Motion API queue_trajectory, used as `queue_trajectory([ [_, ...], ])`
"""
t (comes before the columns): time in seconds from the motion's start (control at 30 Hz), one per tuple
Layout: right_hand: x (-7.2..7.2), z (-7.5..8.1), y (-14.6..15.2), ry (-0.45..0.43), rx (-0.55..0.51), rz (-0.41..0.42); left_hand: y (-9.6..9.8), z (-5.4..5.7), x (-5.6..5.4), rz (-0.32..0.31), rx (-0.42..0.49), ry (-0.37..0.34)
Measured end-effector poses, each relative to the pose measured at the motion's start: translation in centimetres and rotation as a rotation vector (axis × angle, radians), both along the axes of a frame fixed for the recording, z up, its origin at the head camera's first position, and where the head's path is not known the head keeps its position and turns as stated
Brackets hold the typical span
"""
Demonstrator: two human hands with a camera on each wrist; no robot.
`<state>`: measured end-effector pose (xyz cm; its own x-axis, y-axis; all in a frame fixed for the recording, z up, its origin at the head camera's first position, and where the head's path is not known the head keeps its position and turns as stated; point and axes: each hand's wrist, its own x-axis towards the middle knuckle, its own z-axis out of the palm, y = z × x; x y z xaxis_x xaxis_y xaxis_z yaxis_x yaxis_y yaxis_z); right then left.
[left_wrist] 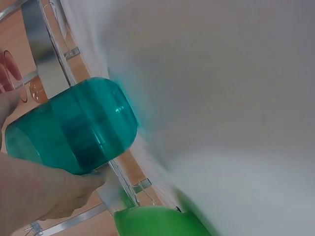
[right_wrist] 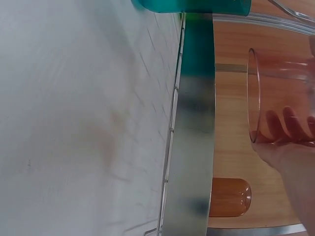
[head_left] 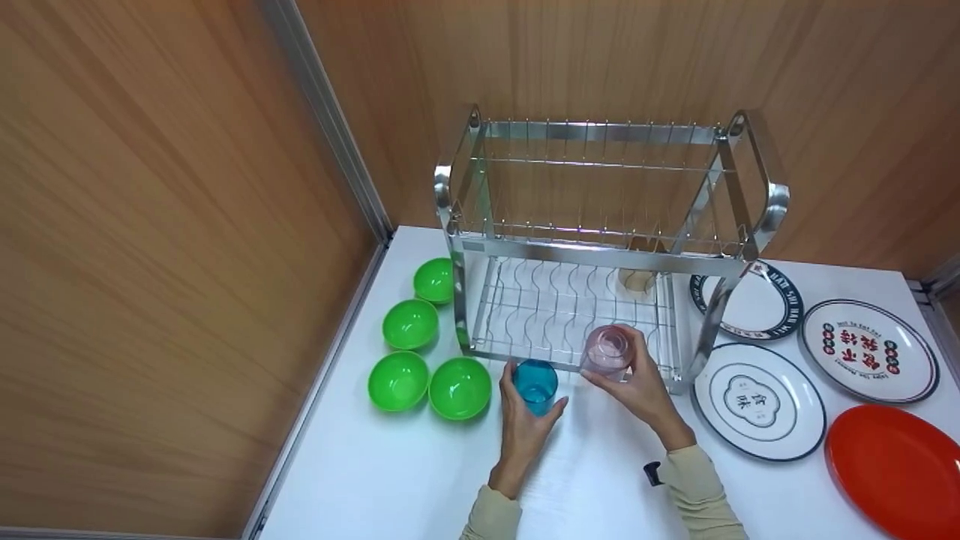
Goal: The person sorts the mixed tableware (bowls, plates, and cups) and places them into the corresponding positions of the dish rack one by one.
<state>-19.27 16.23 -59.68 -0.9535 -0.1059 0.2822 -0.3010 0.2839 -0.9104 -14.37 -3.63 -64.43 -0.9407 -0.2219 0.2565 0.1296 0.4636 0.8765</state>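
A blue plastic cup stands upright on the white table before the rack. My left hand is around it, fingers along its left side; the thumb is spread at the right, apart from the wall in the head view. The left wrist view shows the cup with its base down at the table. My right hand grips a clear pink cup between thumb and fingers. The pink cup is held mouth down, raised over the front edge of the metal dish rack.
An orange-brown cup sits mouth down in the rack's lower tier at the right. Several green bowls stand left of the rack. To the right lie white patterned plates and a red plate. Wooden panels rise behind and left.
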Motion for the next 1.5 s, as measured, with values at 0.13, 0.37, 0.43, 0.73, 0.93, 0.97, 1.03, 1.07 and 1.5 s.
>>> queue_trajectory([
  [0.13, -0.9, -0.2, -0.1, 0.022, -0.026, 0.012, 0.1, -0.2, -0.1, 0.019, 0.027, -0.013],
  [0.37, -2.4, 0.1, -0.6, 0.041, -0.022, 0.036, 0.1, -0.2, -0.1, 0.029, 0.071, -0.041],
  [0.43, -2.9, 0.2, -0.8, 0.046, -0.026, 0.041, 0.0, -0.3, 0.0, 0.023, 0.084, -0.063],
  [0.73, -4.7, 1.0, -1.8, 0.035, -0.064, 0.059, -0.1, -0.7, -0.1, 0.042, 0.122, -0.084],
  [0.93, -5.9, 1.3, -1.8, 0.009, -0.039, 0.056, -0.1, -0.8, -0.2, 0.049, 0.145, -0.101],
  [0.97, -6.1, 1.4, -1.8, -0.007, -0.035, 0.053, -0.1, -0.8, -0.2, 0.048, 0.144, -0.101],
  [1.03, -6.5, 1.7, -1.9, -0.041, -0.035, 0.047, -0.1, -0.9, -0.3, 0.039, 0.144, -0.105],
  [1.07, -6.8, 1.8, -1.9, -0.054, -0.029, 0.04, -0.2, -0.9, -0.3, 0.033, 0.147, -0.107],
  [1.5, -9.6, 2.1, -1.3, -0.079, 0.019, 0.001, 0.1, -0.6, -0.5, 0.017, 0.161, -0.122],
])
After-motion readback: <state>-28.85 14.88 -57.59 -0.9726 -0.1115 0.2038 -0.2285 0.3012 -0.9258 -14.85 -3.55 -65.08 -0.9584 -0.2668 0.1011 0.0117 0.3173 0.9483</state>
